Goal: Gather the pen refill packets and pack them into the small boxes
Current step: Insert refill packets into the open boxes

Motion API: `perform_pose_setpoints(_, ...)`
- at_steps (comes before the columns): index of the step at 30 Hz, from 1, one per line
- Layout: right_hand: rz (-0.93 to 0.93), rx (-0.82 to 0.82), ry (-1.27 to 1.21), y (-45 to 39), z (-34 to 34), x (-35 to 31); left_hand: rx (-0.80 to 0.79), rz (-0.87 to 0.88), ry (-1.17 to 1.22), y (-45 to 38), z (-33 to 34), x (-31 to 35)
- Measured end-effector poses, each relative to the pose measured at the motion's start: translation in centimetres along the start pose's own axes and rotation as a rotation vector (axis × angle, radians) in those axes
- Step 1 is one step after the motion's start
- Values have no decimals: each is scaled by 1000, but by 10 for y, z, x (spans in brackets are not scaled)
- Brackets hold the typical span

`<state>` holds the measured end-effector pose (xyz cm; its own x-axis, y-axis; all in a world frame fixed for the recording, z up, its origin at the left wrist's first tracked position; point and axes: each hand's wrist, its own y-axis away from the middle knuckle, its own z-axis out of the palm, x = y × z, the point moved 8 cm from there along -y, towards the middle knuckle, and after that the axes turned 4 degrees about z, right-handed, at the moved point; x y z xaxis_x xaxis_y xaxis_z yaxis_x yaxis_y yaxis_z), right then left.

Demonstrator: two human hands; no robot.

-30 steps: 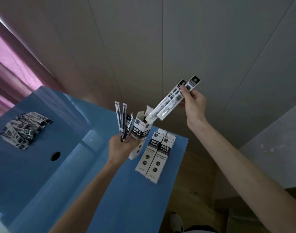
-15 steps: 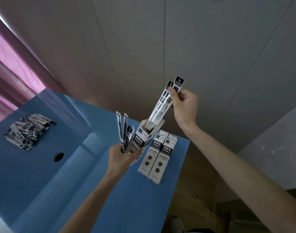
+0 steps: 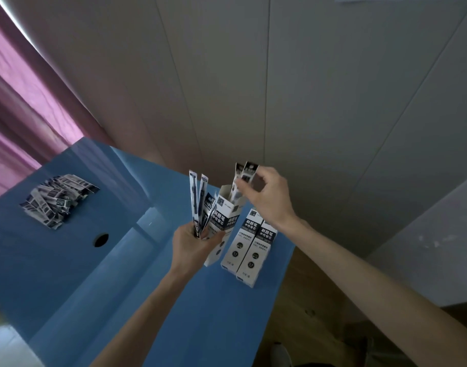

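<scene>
Pale wall panels filled the upper frame above a blue counter running from the left edge to lower centre. At frame centre the right hand had its fingers pinched on the tops of two refill packets, their long axis nearly upright and lower ends already inside the open box directly below, while the left hand gripped that box together with a fan of spare packets. Outward, two closed boxes lay just right of it, and the loose packet pile sat well apart at left, nearer the left hand.
</scene>
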<state>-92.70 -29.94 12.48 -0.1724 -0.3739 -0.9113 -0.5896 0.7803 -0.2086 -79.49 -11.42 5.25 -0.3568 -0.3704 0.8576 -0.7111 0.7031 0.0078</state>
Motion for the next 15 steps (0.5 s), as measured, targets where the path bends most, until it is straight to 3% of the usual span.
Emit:
perform_pose_setpoints(3, 155, -255, 182, 6, 17, 31, -26, -34, -121, 0, -8, -3)
perform_pose_setpoints(9, 81, -254, 405, 24, 25, 52, -62, -80, -204, 3, -9, -14)
perform_pose_setpoints(12, 60, -136, 192, 27, 18, 41, -60, -88, -232, 6, -8, -14)
perform_pose_setpoints(15, 86, -193, -60, 27, 21, 24, -82, -72, -328, 8, -7, -15)
